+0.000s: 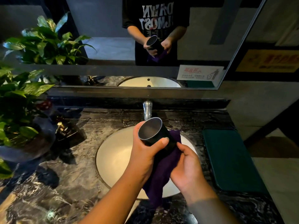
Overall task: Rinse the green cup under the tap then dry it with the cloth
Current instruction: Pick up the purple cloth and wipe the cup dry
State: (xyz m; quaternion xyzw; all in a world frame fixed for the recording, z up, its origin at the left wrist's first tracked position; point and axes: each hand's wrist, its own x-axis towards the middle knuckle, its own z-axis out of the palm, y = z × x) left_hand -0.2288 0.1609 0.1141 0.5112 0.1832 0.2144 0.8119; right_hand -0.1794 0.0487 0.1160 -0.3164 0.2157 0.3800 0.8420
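Observation:
The cup looks very dark green with a pale metal inside. It is tilted, its mouth turned up and to the left, above the white sink. My left hand grips it near the rim, thumb across the side. A purple cloth wraps the cup's lower end and hangs down over the basin. My right hand holds the cloth against the cup's base. The chrome tap stands just behind the cup, and I see no water running.
A dark green tray lies on the marble counter to the right of the sink. Leafy potted plants crowd the left side. A mirror on the wall behind reflects the hands and cup.

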